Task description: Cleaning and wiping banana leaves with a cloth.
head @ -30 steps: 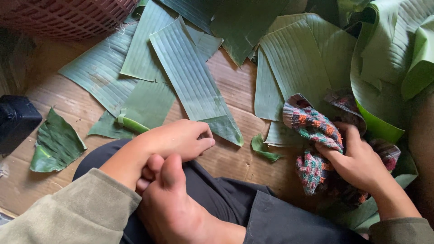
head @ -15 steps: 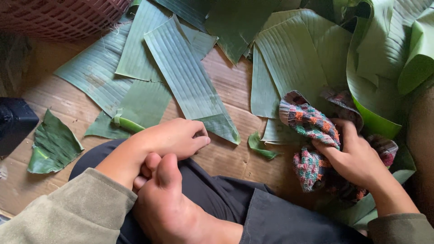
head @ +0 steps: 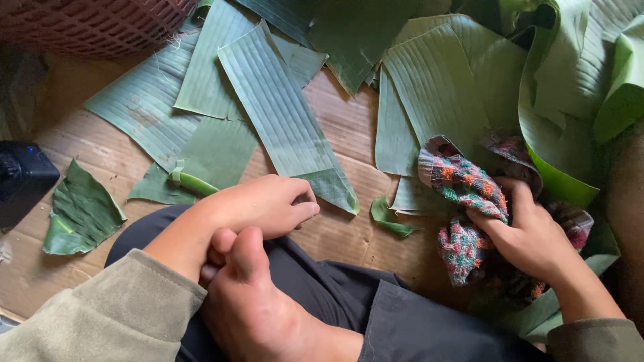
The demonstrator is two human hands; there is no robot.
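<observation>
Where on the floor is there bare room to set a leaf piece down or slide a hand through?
Bare wooden floor lies between the left hand, the long leaf strip and the small leaf scrap. More bare boards sit between the black box and the basket. Around the right hand and patterned cloth, leaves crowd everything.

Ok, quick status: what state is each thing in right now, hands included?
Left hand: loosely curled, holding nothing, resting over the knee beside a bare foot.
Right hand: gripping the cloth.
Multicoloured cloth: bunched up, pressed onto a leaf.
Long leaf strip: cut, flat on the wooden floor.
Leaf scrap: torn, lying apart at left.
Woven basket: contents hidden.
</observation>
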